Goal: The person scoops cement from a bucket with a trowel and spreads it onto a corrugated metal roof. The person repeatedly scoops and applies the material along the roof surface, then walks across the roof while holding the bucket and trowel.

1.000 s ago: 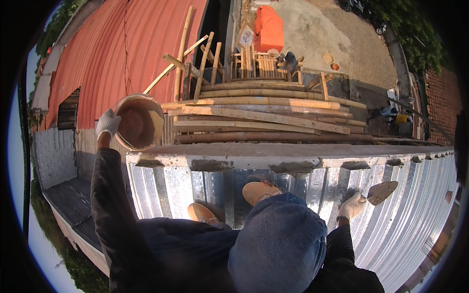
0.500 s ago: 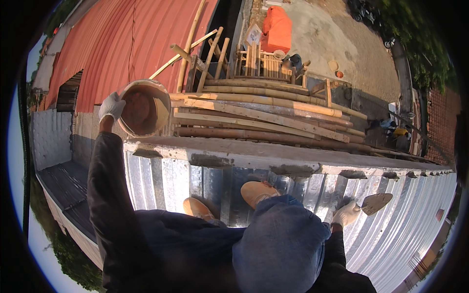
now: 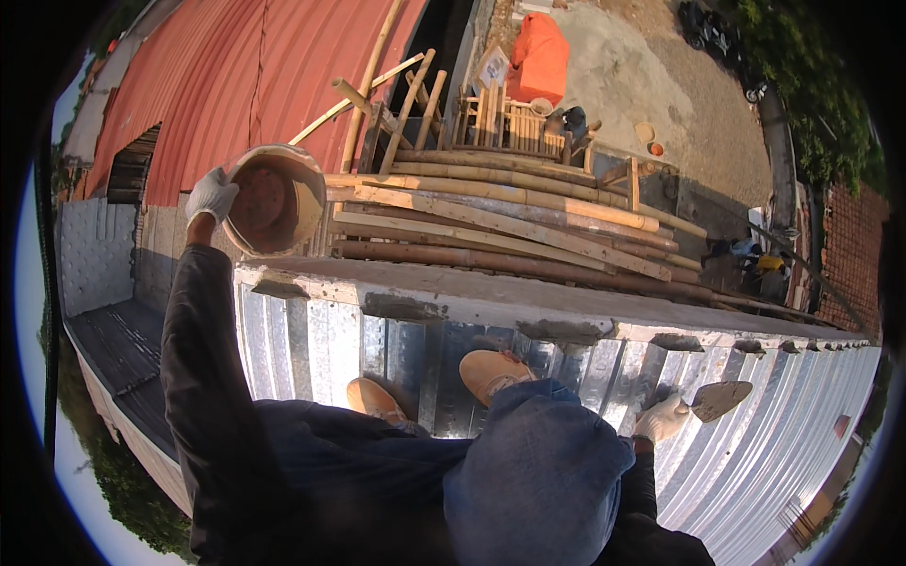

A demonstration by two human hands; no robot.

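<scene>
My left hand (image 3: 211, 195), in a white glove, grips the rim of a round bucket (image 3: 300, 203) out to the left, past the wall's edge. The bucket is tilted so its mostly bare, stained inside shows. On the right, my gloved right hand (image 3: 663, 419) is closed round the handle of a trowel (image 3: 722, 400), whose grey blade points right above the shiny corrugated metal roofing (image 3: 326, 349). Along the upper edge of the roofing, patches of grey mortar (image 3: 406, 307) sit against the concrete wall top (image 3: 528, 294).
My shoes (image 3: 493, 372) stand on the metal roofing. Beyond the wall lie bamboo poles and planks (image 3: 510, 212), with a drop to the ground. A red metal roof (image 3: 283, 75) slopes at the far left. An orange cover (image 3: 540, 61) and people at the right (image 3: 755, 259) are below.
The bucket and my left hand have shifted slightly up and left in view. My right hand holds the trowel in nearly the same place. The whole view has moved slightly.
</scene>
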